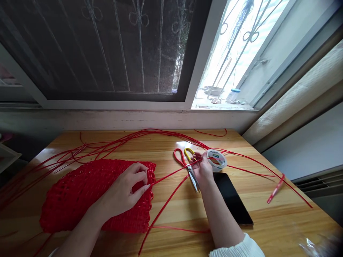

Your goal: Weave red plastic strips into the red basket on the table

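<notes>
A red woven piece (77, 194) made of plastic strands lies on the wooden table. My left hand (134, 184) rests on its right part, thumb and finger pinched at the edge where a red strand (171, 174) comes out. That strand runs taut to my right hand (202, 167), whose fingers are closed on it. Beside and partly under my right hand are scissors (193, 180) with red and yellow handles, blades pointing toward me. A white tape roll (216, 160) touches the right side of that hand.
Long red strands (150, 131) curve across the back of the table (268, 214). A black phone (233, 200) lies beside my right forearm. Further right is a red-and-clear stick-like item (276, 189). Crumpled clear plastic (311, 246) sits at the lower right. A window stands behind.
</notes>
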Tool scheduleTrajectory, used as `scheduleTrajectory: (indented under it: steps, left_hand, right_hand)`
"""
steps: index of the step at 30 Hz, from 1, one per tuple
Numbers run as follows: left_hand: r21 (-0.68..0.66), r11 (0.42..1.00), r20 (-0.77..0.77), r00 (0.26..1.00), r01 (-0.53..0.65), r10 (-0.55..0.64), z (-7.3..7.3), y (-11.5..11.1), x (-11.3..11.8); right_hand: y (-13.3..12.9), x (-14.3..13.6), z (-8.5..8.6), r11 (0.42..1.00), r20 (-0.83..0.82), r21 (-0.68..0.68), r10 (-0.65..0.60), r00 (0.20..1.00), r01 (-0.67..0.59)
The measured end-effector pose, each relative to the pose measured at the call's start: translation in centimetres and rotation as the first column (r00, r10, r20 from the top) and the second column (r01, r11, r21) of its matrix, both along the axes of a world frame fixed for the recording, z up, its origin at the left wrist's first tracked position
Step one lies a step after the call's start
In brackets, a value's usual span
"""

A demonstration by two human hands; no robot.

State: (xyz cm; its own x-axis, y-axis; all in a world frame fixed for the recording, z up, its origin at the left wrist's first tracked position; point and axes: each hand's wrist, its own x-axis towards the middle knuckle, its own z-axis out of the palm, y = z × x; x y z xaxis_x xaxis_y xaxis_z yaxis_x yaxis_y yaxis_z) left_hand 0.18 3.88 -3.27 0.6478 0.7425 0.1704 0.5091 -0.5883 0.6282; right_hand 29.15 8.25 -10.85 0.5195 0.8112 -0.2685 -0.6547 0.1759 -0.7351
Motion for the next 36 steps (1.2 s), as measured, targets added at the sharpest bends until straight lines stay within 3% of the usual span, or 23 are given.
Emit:
scheduleTrajectory:
  steps: [6, 10, 12, 13, 14, 15, 16, 17, 21, 23, 25, 29, 31, 33, 36]
  left_hand:
    - [0.014, 1.000, -0.068, 0.997, 0.028, -0.027, 0.2, 0.1, -1.7]
    - [0.071, 0.997, -0.059, 0.998, 0.012, -0.008, 0.1, 0.0, -1.8]
    - [0.103, 0.995, -0.041, 0.999, -0.020, 0.024, 0.0, -0.1, -1.7]
    - [0.116, 0.993, -0.034, 0.999, -0.036, 0.040, -0.1, -0.2, -1.6]
    - [0.130, 0.990, -0.029, 0.998, -0.051, 0.056, -0.3, -0.2, -1.6]
    - [0.146, 0.987, -0.027, 0.997, -0.070, 0.075, -0.5, -0.3, -1.5]
    - [0.166, 0.982, -0.025, 0.995, -0.092, 0.097, -0.7, -0.3, -1.5]
    - [0.185, 0.976, -0.022, 0.992, -0.119, 0.125, -1.0, -0.4, -1.5]
    - [0.239, 0.947, -0.005, 0.975, -0.216, 0.224, -2.1, -0.6, -1.4]
    - [0.252, 0.940, 0.000, 0.972, -0.229, 0.237, -2.3, -0.7, -1.3]
    - [0.259, 0.942, -0.008, 0.975, -0.213, 0.223, -2.4, -0.8, -1.3]
    - [0.242, 0.957, -0.015, 0.985, -0.161, 0.170, -2.2, -0.8, -1.5]
    - [0.217, 0.961, 0.003, 0.985, -0.170, 0.174, -2.2, -0.8, -1.6]
    - [0.188, 0.964, 0.014, 0.982, -0.186, 0.187, -2.1, -0.8, -1.6]
    - [0.170, 0.962, 0.025, 0.976, -0.215, 0.214, -2.0, -0.9, -1.3]
  right_hand:
    - [-0.9, 2.0, 1.1, 0.999, 0.172, 0.048, 0.011, 0.985, -0.020]
    - [-2.3, -0.4, 1.9, 0.958, 0.323, 0.012, 0.267, 0.908, -0.286]
    - [-3.3, -2.0, 2.4, 0.860, 0.383, -0.074, 0.492, 0.782, -0.505]
    - [-3.7, -2.7, 2.6, 0.757, 0.417, -0.146, 0.630, 0.655, -0.636]
    - [-4.1, -3.4, 2.7, 0.620, 0.452, -0.235, 0.751, 0.480, -0.749]
    - [-4.5, -3.9, 2.7, 0.515, 0.482, -0.304, 0.809, 0.336, -0.802]
    - [-4.7, -4.3, 2.7, 0.447, 0.516, -0.355, 0.826, 0.227, -0.821]
    - [-4.8, -4.7, 2.5, 0.440, 0.558, -0.373, 0.810, 0.181, -0.817]
    - [-4.3, -5.2, 1.4, 0.586, 0.716, -0.306, 0.661, 0.225, -0.750]
    - [-3.9, -4.9, 0.9, 0.583, 0.730, -0.319, 0.654, 0.199, -0.747]
    - [-3.7, -4.4, 0.4, 0.482, 0.672, -0.351, 0.727, 0.142, -0.803]
    - [-3.8, -3.0, -0.3, 0.122, 0.436, -0.322, 0.899, -0.033, -0.939]
    - [-3.9, -2.7, -0.5, 0.024, 0.373, -0.287, 0.923, -0.088, -0.958]
    - [-3.9, -2.9, -0.7, 0.024, 0.375, -0.291, 0.923, -0.091, -0.956]
    - [-3.8, -4.0, -0.9, 0.139, 0.436, -0.348, 0.899, -0.029, -0.927]
